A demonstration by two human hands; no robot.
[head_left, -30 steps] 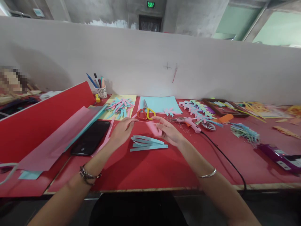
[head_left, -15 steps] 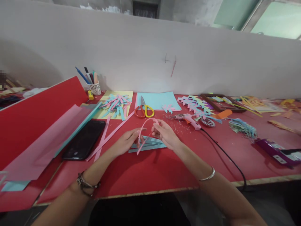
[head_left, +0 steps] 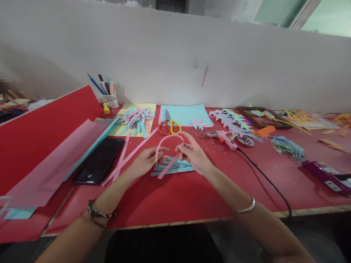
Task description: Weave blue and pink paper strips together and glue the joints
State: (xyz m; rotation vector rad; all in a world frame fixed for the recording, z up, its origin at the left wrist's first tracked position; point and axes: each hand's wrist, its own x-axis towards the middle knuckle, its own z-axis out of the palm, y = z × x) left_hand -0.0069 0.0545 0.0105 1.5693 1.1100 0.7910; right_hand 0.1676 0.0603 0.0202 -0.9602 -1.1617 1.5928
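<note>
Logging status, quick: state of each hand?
Left hand: half-curled at the pink paper strip; whether gripping, can't tell.
Right hand: closed, pinching the same strip.

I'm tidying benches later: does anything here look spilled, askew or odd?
Small pale bits lie scattered on the red tabletop around the glue gun, like unswept scraps. Thin scrawled marks also stand out on the otherwise plain partition. The pink strip in the right hand looks undamaged.
</note>
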